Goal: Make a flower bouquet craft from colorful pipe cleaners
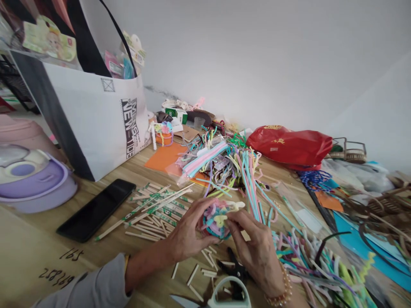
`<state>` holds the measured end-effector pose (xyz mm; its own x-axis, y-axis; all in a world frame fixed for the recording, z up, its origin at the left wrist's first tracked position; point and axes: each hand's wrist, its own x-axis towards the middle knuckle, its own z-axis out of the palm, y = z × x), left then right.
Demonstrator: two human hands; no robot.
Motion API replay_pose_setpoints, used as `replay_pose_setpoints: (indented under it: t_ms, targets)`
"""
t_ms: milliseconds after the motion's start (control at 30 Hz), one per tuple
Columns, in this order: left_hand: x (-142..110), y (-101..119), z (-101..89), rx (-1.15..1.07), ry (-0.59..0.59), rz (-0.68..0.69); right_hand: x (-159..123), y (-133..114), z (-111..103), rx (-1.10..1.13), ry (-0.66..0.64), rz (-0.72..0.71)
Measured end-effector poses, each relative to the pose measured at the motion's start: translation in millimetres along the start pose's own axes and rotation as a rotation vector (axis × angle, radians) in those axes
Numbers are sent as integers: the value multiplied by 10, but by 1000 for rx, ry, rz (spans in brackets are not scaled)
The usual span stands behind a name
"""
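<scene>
Our left hand point(189, 231) and right hand point(253, 250) hold a rounded bundle of pastel pipe cleaners point(215, 220) between them, our fingers point(208, 209) curled closely around it in a firm grasp. The bundle is held just above the wooden worktop point(38, 241), near its front edge. It has no clear long axis, but a pale yellow tip point(238, 205) points right, toward the loose pipe cleaners point(308, 267). Wooden sticks point(157, 218) lie left of it, and scissors point(229, 295) lie below our hands.
</scene>
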<state>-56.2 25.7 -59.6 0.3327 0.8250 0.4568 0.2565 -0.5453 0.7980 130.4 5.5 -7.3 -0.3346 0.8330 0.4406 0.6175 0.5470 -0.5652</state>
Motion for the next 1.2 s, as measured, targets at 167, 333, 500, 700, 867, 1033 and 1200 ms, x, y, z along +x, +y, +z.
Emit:
replay_pose_setpoints:
  t_ms: [167,333,500,700,867,1033,1200]
  targets:
    - [5,12,3,-11,4,-5,14,-74,1,21,-98,65]
    - [3,17,18,-35,18,-5,22,-162,29,-204,-156,6]
    - [-12,-21,27,-16,7,1,37,-145,41,-161,-74,-1]
    - [-17,-41,24,16,-3,-9,38,-75,-24,-48,-86,-45]
    - [-20,-43,28,23,-8,-22,17,-34,-52,-138,-119,-89]
    - [-16,-43,37,-7,-2,-15,6,-62,-23,-272,-159,-109]
    - [-16,-55,34,2,-5,-20,8,-130,14,-216,-105,-40]
